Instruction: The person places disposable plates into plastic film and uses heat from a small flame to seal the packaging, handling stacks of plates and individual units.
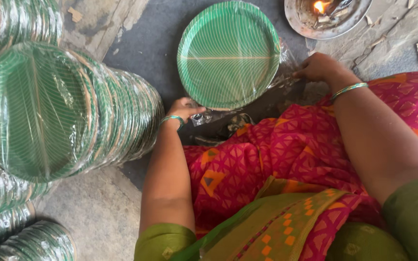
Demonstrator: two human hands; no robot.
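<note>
Lap-side, we see both hands pinching clear wrap [281, 72] around the green plate stack [228, 54] on the floor: left hand [184, 109], right hand [318, 66]. Risk: open flame dish [326, 14] nearby could melt the film (judgement).

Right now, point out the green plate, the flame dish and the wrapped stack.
Green plate [228, 53], head view, centre of its face.
Flame dish [296, 21], head view, left rim.
Wrapped stack [37, 111], head view, front plate's face.
</note>
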